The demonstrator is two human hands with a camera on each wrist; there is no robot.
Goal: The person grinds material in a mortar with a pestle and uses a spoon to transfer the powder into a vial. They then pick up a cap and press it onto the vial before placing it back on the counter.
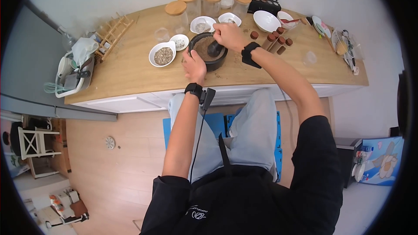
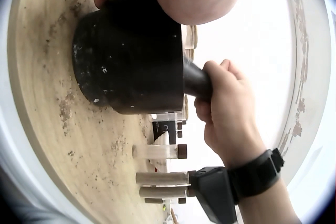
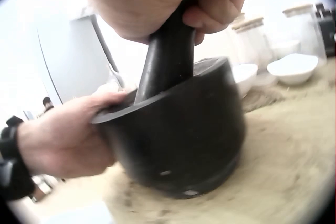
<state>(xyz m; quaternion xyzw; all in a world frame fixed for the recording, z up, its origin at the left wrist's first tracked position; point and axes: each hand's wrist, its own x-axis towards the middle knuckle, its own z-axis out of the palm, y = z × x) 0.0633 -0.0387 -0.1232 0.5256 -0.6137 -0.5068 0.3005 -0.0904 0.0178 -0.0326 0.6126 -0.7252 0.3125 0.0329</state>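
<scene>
A black mortar (image 1: 213, 64) with brown ground powder (image 1: 202, 48) inside stands near the front edge of the wooden counter. The right hand (image 1: 230, 36) grips the black pestle (image 1: 214, 48), its lower end down in the powder at the bowl's right side. In the right wrist view the fingers curl round the top of the pestle (image 3: 170, 50). The left hand (image 1: 194, 65) holds the mortar's left side, with the thumb at the rim; in the right wrist view this hand (image 3: 71, 137) lies against the mortar wall (image 3: 178, 134).
White dishes with seeds (image 1: 163, 56) and pale flakes (image 1: 179, 42) stand left of the mortar; more bowls and wooden-lidded jars (image 1: 176, 8) are behind. Capped tubes (image 1: 268, 41) and a white bowl (image 1: 265, 21) stand to the right. A rack and a utensil tray (image 1: 82, 80) sit far left.
</scene>
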